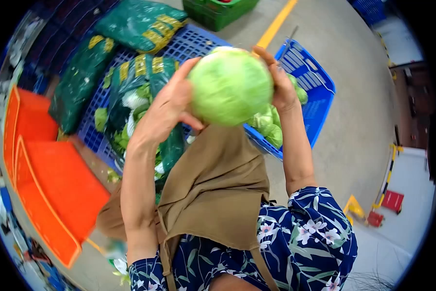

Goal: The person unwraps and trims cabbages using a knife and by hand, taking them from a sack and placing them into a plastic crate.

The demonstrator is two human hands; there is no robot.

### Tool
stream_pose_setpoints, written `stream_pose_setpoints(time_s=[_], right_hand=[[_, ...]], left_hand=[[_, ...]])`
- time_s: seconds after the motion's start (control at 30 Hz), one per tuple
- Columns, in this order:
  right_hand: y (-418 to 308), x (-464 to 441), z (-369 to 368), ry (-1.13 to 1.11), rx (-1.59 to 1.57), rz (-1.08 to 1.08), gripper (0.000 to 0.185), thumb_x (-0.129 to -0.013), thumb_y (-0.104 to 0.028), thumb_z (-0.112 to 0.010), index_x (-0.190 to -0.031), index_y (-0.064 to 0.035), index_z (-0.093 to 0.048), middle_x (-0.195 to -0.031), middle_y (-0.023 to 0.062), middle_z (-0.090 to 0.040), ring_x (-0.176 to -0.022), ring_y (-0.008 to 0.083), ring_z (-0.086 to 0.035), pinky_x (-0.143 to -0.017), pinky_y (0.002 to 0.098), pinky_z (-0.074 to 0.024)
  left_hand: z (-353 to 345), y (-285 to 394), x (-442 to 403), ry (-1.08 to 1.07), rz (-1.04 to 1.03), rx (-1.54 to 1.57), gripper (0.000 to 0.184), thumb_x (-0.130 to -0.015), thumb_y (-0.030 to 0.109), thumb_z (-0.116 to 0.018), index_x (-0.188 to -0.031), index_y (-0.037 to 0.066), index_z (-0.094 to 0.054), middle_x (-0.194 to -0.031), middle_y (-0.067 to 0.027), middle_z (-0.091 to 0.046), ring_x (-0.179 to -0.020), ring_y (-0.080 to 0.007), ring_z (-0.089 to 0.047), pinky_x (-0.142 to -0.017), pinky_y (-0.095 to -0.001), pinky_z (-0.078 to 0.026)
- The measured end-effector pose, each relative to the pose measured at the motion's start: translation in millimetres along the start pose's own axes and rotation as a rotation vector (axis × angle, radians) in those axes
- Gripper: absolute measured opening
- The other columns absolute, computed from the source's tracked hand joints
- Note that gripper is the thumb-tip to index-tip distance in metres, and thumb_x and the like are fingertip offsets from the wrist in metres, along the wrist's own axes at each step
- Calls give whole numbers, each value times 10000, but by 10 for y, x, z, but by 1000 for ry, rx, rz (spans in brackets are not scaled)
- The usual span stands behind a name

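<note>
A round, pale green cabbage (231, 86) is held up between both my hands, slightly blurred. My left hand (172, 99) presses against its left side with the thumb low. On the right side, my right hand (281, 82) curls round it, its fingertips partly behind the cabbage. Below and to the right stands a blue basket (320, 97) with several more cabbages (266, 123) inside. To the left, an opened green bag (167, 72) with yellow print shows leafy vegetables and loose leaves (136, 102).
More green bags (138, 22) lie on a blue slatted pallet (198, 39). Orange bins (57, 184) stand at the left. A green crate (218, 12) is at the top, beside a yellow floor line (278, 22). A brown apron (218, 179) covers my lap.
</note>
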State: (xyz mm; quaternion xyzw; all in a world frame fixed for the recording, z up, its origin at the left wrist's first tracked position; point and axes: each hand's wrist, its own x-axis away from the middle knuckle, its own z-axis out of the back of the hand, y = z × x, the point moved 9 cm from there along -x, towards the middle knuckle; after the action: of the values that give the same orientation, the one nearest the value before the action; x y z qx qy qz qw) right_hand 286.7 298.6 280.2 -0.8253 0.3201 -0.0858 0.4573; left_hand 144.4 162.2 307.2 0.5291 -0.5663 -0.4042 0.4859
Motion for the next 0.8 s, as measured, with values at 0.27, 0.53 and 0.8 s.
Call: stream_pose_setpoints(time_s=[0.27, 0.53, 0.8], right_hand=[[744, 2581, 3733, 1238, -94, 78, 457, -930, -329, -443, -1272, -31, -498, -1254, 160, -558, -1113, 304, -562, -952, 456, -458], [1491, 3579, 3690, 1219, -450, -337, 532, -902, -360, -581, -1321, -72, -424, -1388, 127, -405, -1250, 372, -412, -957, 620, -409], [533, 2388, 3969, 1252, 758, -447, 275, -876, -260, -580, -971, -8, -528, -778, 105, -537, -511, 232, -555, -398, 310, -458]], left_hand=[[318, -512, -484, 126, 7, 105, 582, -916, 355, -578, -1356, 15, -403, -1093, -163, -609, -966, -254, -644, -687, -317, -579], [2590, -2425, 734, 907, 335, 253, 427, -882, 315, -630, -1191, 38, -530, -946, -108, -629, -804, -202, -638, -672, -340, -551], [3753, -3449, 893, 1127, 447, -259, 275, -808, 227, -643, -1001, 33, -672, -945, -105, -679, -843, -214, -642, -742, -339, -497]])
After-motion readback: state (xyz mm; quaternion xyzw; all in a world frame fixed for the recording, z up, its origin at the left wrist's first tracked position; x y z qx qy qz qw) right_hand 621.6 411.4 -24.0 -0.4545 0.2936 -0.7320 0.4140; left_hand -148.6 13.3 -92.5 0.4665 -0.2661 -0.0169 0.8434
